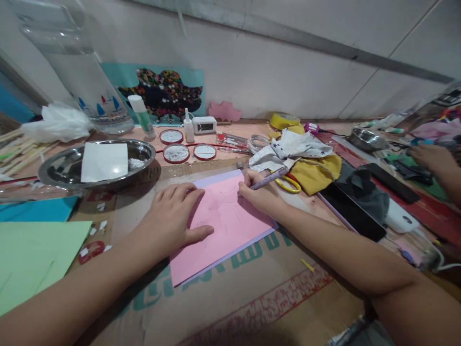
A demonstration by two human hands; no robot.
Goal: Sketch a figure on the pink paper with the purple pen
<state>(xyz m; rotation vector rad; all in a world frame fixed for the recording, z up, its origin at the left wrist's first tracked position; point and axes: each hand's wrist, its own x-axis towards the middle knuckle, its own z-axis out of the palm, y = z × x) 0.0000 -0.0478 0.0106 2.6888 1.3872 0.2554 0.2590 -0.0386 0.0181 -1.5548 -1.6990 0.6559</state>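
A pink sheet of paper (230, 226) lies on top of a lilac sheet (212, 179), both tilted on the printed cardboard. Faint curved lines show on the pink paper's upper part. My left hand (176, 211) rests on its left side, thumb and fingers spread flat. Pinched in my right hand (261, 192) is a purple-grey pen (268, 178), its tip at the upper right of the pink paper. Just beyond that hand are yellow-handled scissors (290, 184), partly under cloth.
A steel bowl (50, 169) holding a white card (104, 162) stands at left, near green paper (32, 254). Red-rimmed dishes (176, 154), a glue bottle (188, 126) and a glue stick (142, 117) stand behind. A phone (355, 211) lies right, near another person's hand (432, 161).
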